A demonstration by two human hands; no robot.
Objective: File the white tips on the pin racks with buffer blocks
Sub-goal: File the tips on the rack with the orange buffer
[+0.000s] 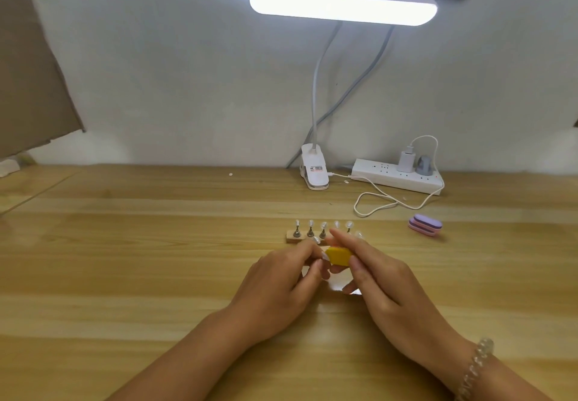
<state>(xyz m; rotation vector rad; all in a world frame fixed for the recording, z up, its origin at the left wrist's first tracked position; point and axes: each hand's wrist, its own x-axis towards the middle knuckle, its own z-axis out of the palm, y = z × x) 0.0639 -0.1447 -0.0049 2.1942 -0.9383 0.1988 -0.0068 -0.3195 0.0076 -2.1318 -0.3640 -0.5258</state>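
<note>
A brown cardboard sheet (28,72) leans in at the far left, cut off by the picture's edge, above a pale wooden table (125,259) that runs the full width below a plain white wall (187,87). Near the table's middle a small wooden pin rack (294,238) carries upright metal pins topped with white tips (310,222); its right part is hidden behind the fingers. Just in front of it, the left hand (281,278) has its fingers curled and pinches a loose white tip (325,255), whose stem cannot be seen, against the left end of a yellow buffer block (338,256). The right hand (384,288) grips that block between thumb and curled fingers. Behind, at the wall, a white clip lamp (315,171) bears a label too small to read, and its lit bar (343,7) glares overhead. To the right lies a white power strip (397,176) with a charger (406,161) and a looping white cable (384,203). Two stacked purple-and-pink buffer blocks (426,224) rest well apart from the rack. A clear bead bracelet (475,366) circles the right wrist, partly cut off below.
</note>
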